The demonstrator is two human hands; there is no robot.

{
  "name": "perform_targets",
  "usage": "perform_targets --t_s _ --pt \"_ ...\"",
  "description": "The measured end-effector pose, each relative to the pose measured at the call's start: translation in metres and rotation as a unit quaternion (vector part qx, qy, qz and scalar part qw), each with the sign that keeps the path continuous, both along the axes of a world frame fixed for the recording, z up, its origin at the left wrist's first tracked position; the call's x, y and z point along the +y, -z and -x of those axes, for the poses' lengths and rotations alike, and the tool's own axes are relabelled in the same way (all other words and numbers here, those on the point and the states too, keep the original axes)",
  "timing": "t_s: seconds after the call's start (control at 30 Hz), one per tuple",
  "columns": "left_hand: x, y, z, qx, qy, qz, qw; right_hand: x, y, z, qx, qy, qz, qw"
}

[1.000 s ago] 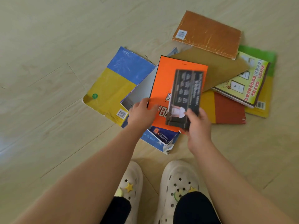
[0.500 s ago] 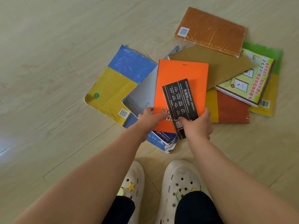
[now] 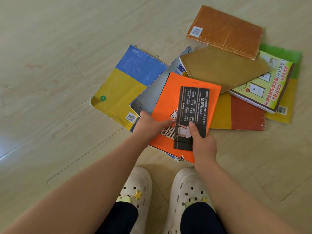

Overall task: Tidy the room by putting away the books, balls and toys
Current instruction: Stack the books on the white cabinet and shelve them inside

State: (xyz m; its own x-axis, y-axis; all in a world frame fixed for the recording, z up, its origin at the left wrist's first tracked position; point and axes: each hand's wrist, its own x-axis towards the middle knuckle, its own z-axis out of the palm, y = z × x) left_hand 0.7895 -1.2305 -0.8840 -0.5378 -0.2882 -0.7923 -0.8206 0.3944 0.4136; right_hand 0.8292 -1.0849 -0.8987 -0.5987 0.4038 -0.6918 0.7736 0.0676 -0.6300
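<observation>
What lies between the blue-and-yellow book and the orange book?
A grey book, partly under the orange book, over the blue-and-yellow book; head view.

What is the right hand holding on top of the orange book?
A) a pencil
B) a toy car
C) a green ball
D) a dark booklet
D: the right hand pinches a dark booklet, thumb on top, and the booklet lies over the orange book.
</observation>
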Motion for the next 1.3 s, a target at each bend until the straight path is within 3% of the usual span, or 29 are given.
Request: perform_targets --t_s 0.13,0.23,0.27,0.4,0.6,0.7,0.77,0.93,1.07,1.3 --pt "-0.004 -0.012 0.011 0.075 0.112 0.028 0.990 -0.001 -0.007 0.002 0.000 0.099 0.052 0.994" --pt "-0.015 -0.008 0.032 0.168 0.218 0.175 0.945 0.001 -0.007 0.011 -0.022 0.145 0.072 0.987" --pt "-0.021 -0.004 0.038 0.162 0.224 0.191 0.942 0.002 -0.004 0.013 -0.030 0.137 0.064 0.988" --pt "-0.038 0.006 0.046 0.081 0.191 0.111 0.972 0.009 0.004 0.011 -0.051 0.117 0.042 0.991" --pt "-0.027 -0.007 0.012 0.062 0.261 0.056 0.962 0.012 0.007 -0.001 -0.056 0.151 0.046 0.986" --pt "-0.017 -0.002 -0.004 0.034 0.294 0.103 0.950 0.018 0.008 -0.006 -0.076 0.146 0.027 0.986" --pt "-0.013 0.006 -0.009 0.047 0.270 0.126 0.953 0.020 0.009 -0.009 -0.080 0.148 0.035 0.985" --pt "-0.004 0.015 -0.012 0.053 0.153 0.046 0.986 0.012 0.006 -0.011 -0.076 0.150 0.057 0.984" --pt "-0.015 0.016 -0.005 0.038 0.020 -0.094 0.995 0.012 0.005 -0.011 -0.064 0.150 0.046 0.986" --pt "-0.011 0.009 -0.007 0.076 0.008 -0.107 0.991 0.022 0.011 -0.011 -0.111 0.137 0.158 0.971"
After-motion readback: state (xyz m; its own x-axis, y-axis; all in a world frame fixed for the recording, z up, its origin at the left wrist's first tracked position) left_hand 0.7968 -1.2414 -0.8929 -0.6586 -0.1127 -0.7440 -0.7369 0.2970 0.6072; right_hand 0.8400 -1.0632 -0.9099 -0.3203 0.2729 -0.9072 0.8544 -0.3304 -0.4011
